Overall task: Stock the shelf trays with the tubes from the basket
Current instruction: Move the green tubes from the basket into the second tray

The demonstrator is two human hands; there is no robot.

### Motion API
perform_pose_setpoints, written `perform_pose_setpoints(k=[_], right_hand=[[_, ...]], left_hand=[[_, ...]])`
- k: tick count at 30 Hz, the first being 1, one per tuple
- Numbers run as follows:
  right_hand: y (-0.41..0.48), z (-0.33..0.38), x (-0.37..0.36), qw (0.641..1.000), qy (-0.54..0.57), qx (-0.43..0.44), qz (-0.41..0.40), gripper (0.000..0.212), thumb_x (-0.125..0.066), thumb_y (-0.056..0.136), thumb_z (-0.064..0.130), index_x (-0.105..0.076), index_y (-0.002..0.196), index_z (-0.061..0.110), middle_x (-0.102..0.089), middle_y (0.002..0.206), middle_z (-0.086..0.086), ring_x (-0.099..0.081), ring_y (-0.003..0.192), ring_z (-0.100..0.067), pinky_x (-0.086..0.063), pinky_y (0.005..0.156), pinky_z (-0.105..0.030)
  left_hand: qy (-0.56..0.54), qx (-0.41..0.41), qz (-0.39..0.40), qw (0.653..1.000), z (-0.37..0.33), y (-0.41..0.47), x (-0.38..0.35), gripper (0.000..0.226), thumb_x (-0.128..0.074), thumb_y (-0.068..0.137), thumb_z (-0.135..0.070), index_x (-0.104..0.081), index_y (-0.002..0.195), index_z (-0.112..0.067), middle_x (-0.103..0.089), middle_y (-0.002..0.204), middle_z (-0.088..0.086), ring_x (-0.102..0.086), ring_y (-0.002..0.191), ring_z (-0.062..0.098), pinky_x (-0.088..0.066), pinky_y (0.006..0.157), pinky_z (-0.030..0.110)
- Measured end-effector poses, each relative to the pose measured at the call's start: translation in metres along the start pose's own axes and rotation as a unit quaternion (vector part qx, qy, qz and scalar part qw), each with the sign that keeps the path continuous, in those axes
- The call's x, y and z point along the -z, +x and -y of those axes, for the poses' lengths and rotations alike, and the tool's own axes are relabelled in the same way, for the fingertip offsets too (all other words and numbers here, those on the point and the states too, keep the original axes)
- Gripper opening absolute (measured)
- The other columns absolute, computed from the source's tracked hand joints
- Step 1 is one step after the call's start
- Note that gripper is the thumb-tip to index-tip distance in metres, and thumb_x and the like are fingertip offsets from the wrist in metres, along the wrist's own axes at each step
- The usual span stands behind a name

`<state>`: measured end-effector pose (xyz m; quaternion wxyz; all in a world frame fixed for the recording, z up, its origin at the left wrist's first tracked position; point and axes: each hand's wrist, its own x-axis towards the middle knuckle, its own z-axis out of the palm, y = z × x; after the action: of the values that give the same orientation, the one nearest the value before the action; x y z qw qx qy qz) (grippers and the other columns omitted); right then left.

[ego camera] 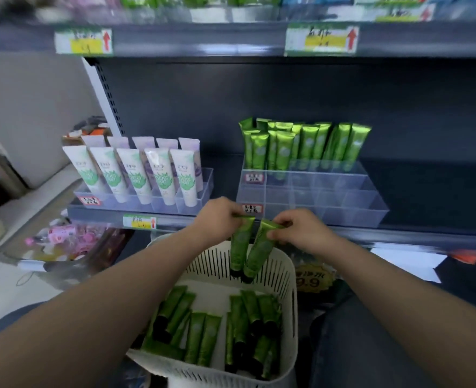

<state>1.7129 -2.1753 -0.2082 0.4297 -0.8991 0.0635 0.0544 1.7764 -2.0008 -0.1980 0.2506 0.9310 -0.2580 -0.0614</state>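
Observation:
My left hand (220,217) pinches the flat end of one green tube (240,245), which hangs cap down. Beside it my right hand (298,226) pinches a second green tube (259,252) the same way. Both tubes dangle above the far rim of the white slotted basket (288,278), where several more green tubes (203,337) lie loose. In front, on the shelf, stands a clear divided tray (329,191); its back rows hold several upright green tubes (301,147) and its front compartments show nothing inside.
A second clear tray (203,189) at the left holds several white tubes (136,177). The shelf edge (399,233) runs just behind my hands. Another shelf (231,40) with price tags hangs above. A clear bin of pink items (63,239) sits low at the left.

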Motion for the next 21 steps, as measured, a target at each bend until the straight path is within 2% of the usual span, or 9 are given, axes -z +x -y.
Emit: perform_pose_setpoints(k=[2,7,9,12,14,21], right_hand=[[-0.002,0.002,0.014,1.0,0.02,0.004,-0.016,0.007,-0.07,0.082,0.017,-0.071,0.085,0.011,-0.064,0.074,-0.002,-0.059,0.072,-0.015,-0.046,0.066,-0.029],[-0.006,0.006,0.05,0.998,0.043,0.027,-0.046,0.009,-0.07,0.082,0.018,-0.066,0.075,0.019,-0.059,0.07,0.005,-0.054,0.07,-0.011,-0.041,0.065,-0.026],[-0.006,0.007,0.063,0.997,0.047,0.041,-0.052,0.005,-0.07,0.082,0.017,-0.067,0.078,0.016,-0.058,0.07,0.003,-0.052,0.068,-0.011,-0.038,0.062,-0.025],[-0.004,0.008,0.083,0.995,0.057,0.056,-0.067,0.007,-0.069,0.083,0.016,-0.069,0.086,0.01,-0.057,0.075,-0.003,-0.052,0.072,-0.014,-0.037,0.065,-0.027],[-0.001,0.009,0.096,0.994,0.061,0.055,-0.077,0.008,-0.07,0.082,0.018,-0.069,0.087,0.011,-0.057,0.076,-0.003,-0.051,0.073,-0.014,-0.036,0.064,-0.026],[0.021,0.01,0.139,0.988,0.084,0.072,-0.11,0.006,-0.069,0.083,0.016,-0.068,0.085,0.01,-0.057,0.076,-0.006,-0.051,0.074,-0.017,-0.039,0.073,-0.03]], left_hand=[[0.009,-0.012,-0.005,1.0,-0.013,0.003,0.007,0.02,-0.057,0.092,-0.017,-0.073,0.103,-0.015,-0.068,0.091,0.003,-0.058,0.081,0.013,-0.034,0.065,0.017],[0.001,-0.031,-0.019,0.999,-0.045,0.018,0.022,0.019,-0.056,0.092,-0.018,-0.071,0.102,-0.012,-0.068,0.097,0.003,-0.06,0.093,0.017,-0.034,0.07,0.016],[0.001,-0.042,-0.026,0.999,-0.058,0.026,0.027,0.02,-0.056,0.093,-0.017,-0.07,0.105,-0.011,-0.066,0.096,0.003,-0.059,0.093,0.016,-0.031,0.066,0.013],[0.009,-0.056,-0.032,0.998,-0.075,0.041,0.034,0.026,-0.055,0.094,-0.02,-0.066,0.115,-0.011,-0.066,0.114,0.006,-0.059,0.106,0.019,-0.035,0.077,0.016],[0.02,-0.064,-0.04,0.997,-0.086,0.052,0.038,0.029,-0.054,0.094,-0.021,-0.063,0.12,-0.011,-0.063,0.121,0.008,-0.057,0.112,0.021,-0.034,0.079,0.016],[0.057,-0.096,-0.069,0.991,-0.117,0.092,0.05,0.028,-0.052,0.095,-0.021,-0.062,0.12,-0.012,-0.063,0.119,0.008,-0.057,0.108,0.024,-0.037,0.077,0.021]])
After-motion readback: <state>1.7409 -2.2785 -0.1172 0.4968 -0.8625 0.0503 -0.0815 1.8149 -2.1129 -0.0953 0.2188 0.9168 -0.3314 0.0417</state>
